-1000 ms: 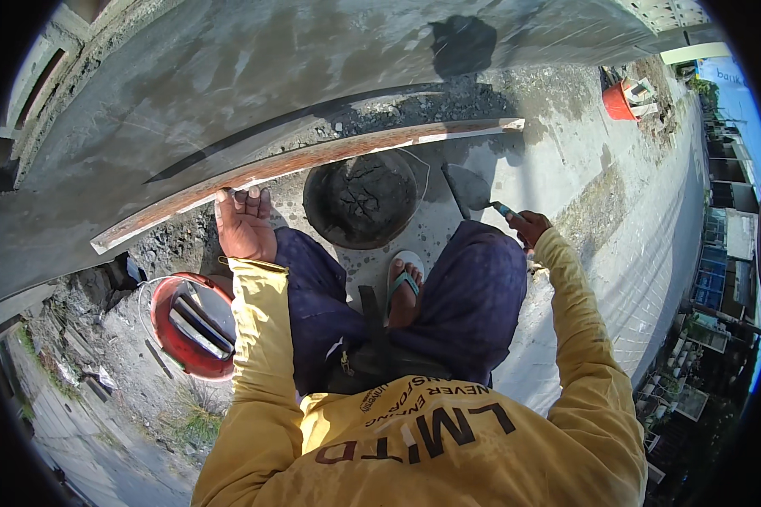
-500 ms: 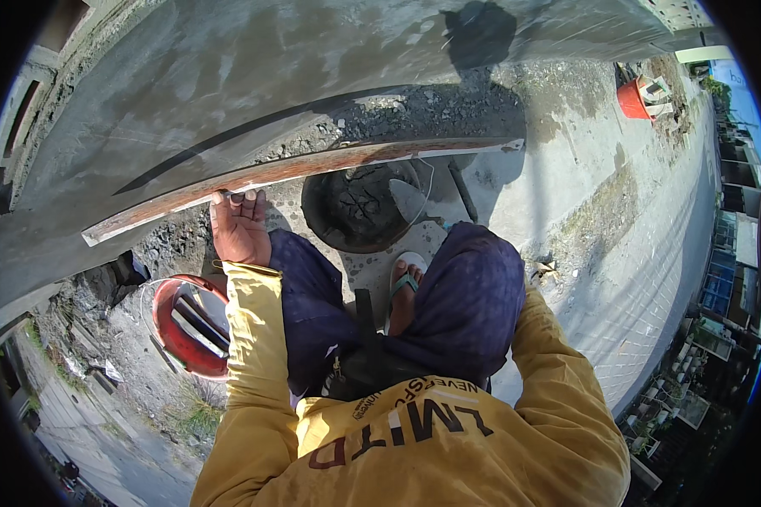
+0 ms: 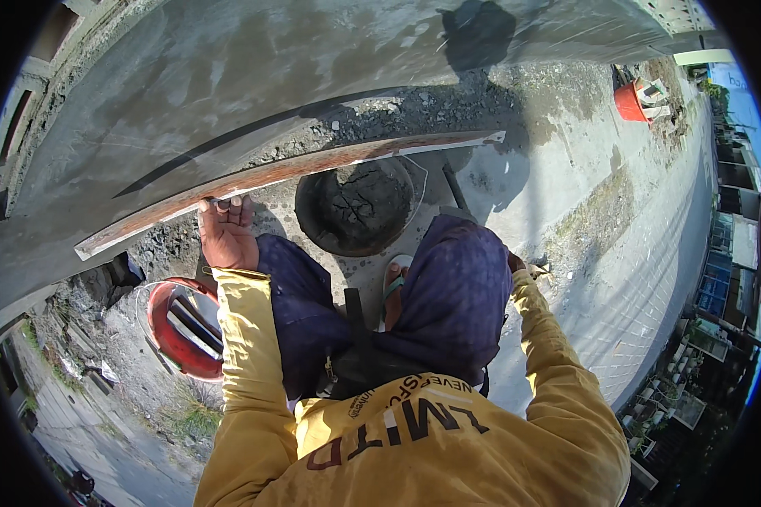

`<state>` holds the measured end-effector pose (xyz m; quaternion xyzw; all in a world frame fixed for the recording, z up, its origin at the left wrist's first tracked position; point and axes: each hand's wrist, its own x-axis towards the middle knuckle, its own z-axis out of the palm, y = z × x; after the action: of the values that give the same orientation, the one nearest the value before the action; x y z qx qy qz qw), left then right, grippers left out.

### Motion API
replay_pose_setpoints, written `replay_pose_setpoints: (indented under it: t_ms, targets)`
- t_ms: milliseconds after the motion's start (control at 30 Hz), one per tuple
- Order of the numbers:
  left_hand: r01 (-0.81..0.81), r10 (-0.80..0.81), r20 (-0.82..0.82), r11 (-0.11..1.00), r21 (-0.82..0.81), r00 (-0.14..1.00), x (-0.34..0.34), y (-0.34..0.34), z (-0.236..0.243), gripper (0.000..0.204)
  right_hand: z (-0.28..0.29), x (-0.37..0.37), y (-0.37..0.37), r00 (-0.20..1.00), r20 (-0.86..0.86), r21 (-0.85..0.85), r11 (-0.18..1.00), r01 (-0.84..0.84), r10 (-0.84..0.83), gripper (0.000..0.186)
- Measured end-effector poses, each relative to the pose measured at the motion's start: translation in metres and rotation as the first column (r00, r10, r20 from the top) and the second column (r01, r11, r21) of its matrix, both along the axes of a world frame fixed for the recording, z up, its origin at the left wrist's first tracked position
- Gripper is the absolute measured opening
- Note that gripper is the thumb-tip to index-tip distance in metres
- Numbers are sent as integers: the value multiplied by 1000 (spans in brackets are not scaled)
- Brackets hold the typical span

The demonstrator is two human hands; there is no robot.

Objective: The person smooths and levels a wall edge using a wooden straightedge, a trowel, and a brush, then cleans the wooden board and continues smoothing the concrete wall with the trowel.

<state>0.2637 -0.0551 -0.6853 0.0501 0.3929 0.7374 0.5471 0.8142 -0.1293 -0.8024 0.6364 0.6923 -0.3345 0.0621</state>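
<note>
My left hand [image 3: 228,237] grips the underside of a long board [image 3: 296,173], reddish with a white edge, that spans the view in front of the grey wall [image 3: 228,76]. Beneath the board sits a round dark bucket [image 3: 353,211] with a wire handle and dark, cracked material inside. A dark bar [image 3: 455,186] lies on the ground to its right. My right hand [image 3: 513,262] is low beside my right knee, mostly hidden by it; I cannot tell what it holds.
A red bucket [image 3: 165,321] with long tools stands left of my legs. A second red bucket [image 3: 628,103] with white pieces stands at the back right. Rubble [image 3: 114,283] lines the wall's foot, and concrete paving [image 3: 600,237] extends to the right, with buildings beyond.
My right hand has moved from holding a trowel out beside the bucket to behind my knee; the trowel's blade, over the bucket half a second ago, is hidden. My left hand has shifted slightly left.
</note>
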Motion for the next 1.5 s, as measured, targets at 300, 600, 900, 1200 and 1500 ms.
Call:
replay_pose_setpoints:
  t_ms: [300, 600, 900, 1200, 1500]
  targets:
    - [43, -43, -8, 999, -20, 999, 7, -11, 16, 23, -62, -64, 9, 967, -147, 175, 956, 234, -209, 35]
    - [150, -143, -64, 981, 126, 988, 9, 2, 12, 25, -141, -89, 28, 841, -335, 357, 769, 531, -425, 35]
    - [-85, 76, -163, 995, -49, 984, -6, -35, 30, 23, -98, -136, 39, 949, -93, 195, 929, 315, -302, 44]
    - [-169, 170, -146, 985, 20, 974, -21, -64, 51, 23, -75, -38, -21, 831, 216, -3, 851, 525, -512, 39]
    - [-318, 427, -253, 870, 378, 868, -122, -124, 154, 35, 2, 32, -52, 503, 4, 199, 494, 846, -864, 44]
